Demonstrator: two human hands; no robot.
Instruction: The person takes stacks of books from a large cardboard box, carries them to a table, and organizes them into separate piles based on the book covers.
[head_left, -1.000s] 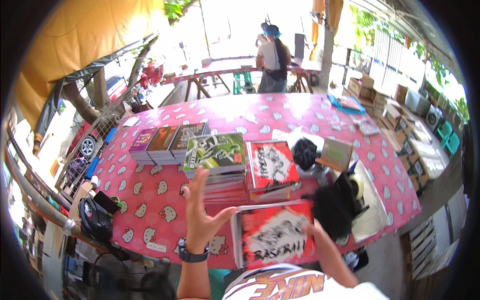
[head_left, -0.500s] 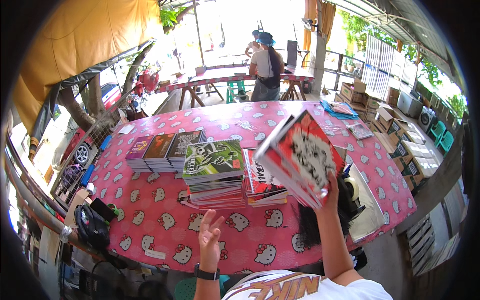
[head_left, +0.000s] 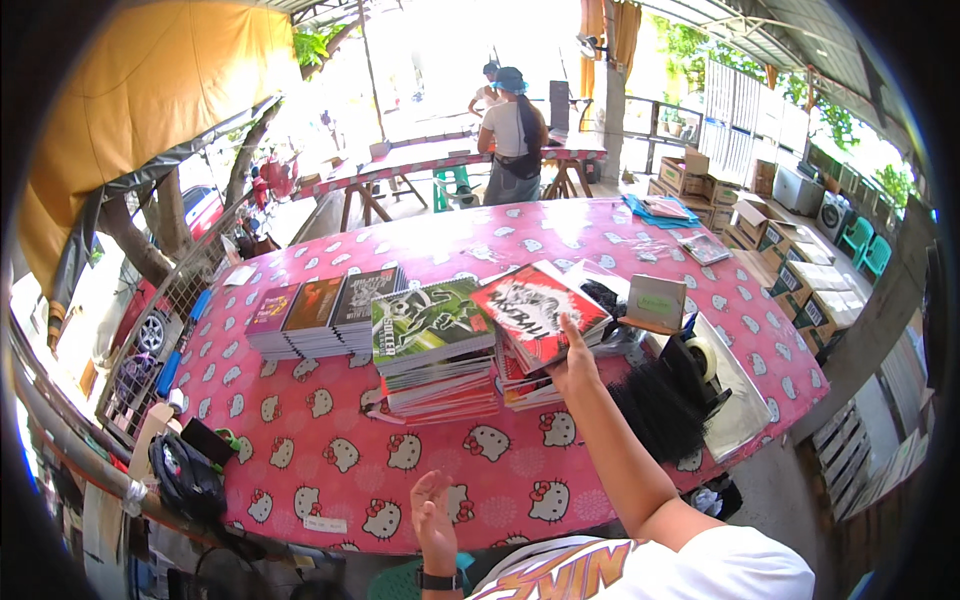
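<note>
- Right hand (head_left: 573,366): you have it clamped on the red notebooks (head_left: 530,308) at their near right corner, one finger lying over the top cover. Your thumb is hidden; its position can't be made out.
- Left hand (head_left: 433,515): fingers loosely curled, nothing visible in it, low over the near side of the pink table cover (head_left: 330,480).
- Location: the red notebooks sit tilted above the red stack (head_left: 525,393), just right of the green-topped stack (head_left: 433,318). Contact with either stack is unclear from this angle.
- Weight (judged): several copies thick — moderate for one hand, and levering downward at the far edge because you hold a corner.
- Stiffness (judged): bendable covers with paper inside; expect some sag across the unsupported span, little risk of breakage. Corners would crease first.
- Surface (judged): covers look glossy, so copies may slide over one another if your pinch loosens.
- Grip note: take the full thickness, thumb on one face and fingers flat on the other, nearer mid-edge than corner. A second palm under the opposite edge would steady it — your left is free.
- Clearance: black bristly bundle (head_left: 655,405) lies near your right forearm; mind snagging.
</note>
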